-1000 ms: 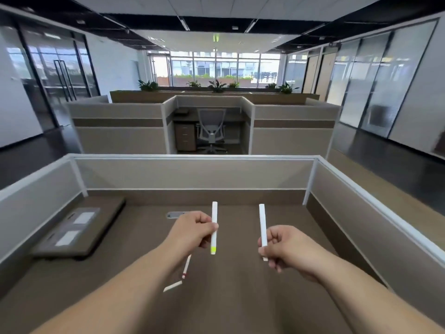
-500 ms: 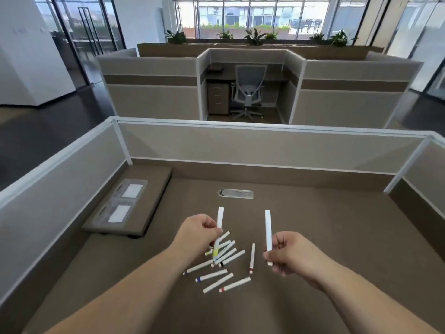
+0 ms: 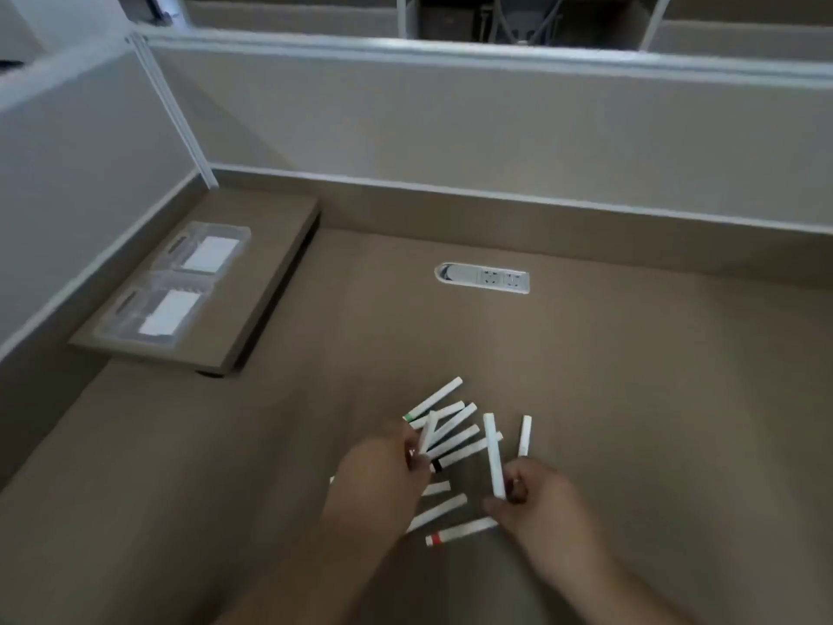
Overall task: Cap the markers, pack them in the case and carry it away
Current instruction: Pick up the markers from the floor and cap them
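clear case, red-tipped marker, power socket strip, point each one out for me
clear case (image 3: 173, 288): head view, on its transparent lid near the middle hinge.
red-tipped marker (image 3: 459, 532): head view, on the white barrel, right of the red band.
power socket strip (image 3: 481, 277): head view, on the grey faceplate set in the desk.

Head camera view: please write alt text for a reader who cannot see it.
Two bare hands each hold a white marker above a loose pile of markers on a brown desk: the left hand and the right hand. A clear plastic case lies open on a raised shelf at the far left.
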A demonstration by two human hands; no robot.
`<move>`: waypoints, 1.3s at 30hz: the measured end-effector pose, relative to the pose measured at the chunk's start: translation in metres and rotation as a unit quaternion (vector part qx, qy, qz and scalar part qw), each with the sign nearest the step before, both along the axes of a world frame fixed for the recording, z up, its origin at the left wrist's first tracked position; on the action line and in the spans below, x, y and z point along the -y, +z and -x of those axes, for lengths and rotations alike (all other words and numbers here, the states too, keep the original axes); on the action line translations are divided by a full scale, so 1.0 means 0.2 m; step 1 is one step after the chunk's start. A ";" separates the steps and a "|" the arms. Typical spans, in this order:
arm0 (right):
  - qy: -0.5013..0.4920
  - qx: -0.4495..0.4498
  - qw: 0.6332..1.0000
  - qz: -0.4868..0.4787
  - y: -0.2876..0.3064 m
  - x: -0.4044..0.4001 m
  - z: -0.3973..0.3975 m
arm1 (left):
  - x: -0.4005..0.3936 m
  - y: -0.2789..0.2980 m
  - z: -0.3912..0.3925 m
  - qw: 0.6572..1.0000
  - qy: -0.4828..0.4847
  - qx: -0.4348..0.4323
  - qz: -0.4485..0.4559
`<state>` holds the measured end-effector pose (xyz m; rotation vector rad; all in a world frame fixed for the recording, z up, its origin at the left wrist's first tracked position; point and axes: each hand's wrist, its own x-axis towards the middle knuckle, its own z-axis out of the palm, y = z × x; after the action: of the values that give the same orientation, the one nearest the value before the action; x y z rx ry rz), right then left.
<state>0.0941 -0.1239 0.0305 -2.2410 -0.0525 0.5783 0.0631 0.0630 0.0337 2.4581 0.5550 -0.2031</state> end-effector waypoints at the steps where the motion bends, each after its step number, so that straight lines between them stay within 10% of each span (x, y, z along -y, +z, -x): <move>1: 0.002 0.004 1.000 0.000 -0.09 -0.02 -0.03 | 0.01 -0.10 -0.04 1.000 -0.005 0.003 -0.009; 18: 0.105 0.203 0.959 0.169 -0.43 -0.05 -0.11 | 0.00 -0.46 -0.03 0.977 -0.083 0.125 -0.154; 23: 0.069 0.277 0.933 0.217 -0.49 -0.05 -0.09 | -0.13 -0.53 0.06 0.966 -0.092 -0.010 -0.241; 39: 0.131 0.243 0.928 0.251 -0.65 0.08 -0.30 | 0.25 -0.61 -0.30 0.975 -0.166 0.043 -0.140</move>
<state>0.1546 -0.1408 -0.0996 -2.8616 -0.5132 0.1594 0.1238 0.0125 -0.0888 2.8110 0.1378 -0.1586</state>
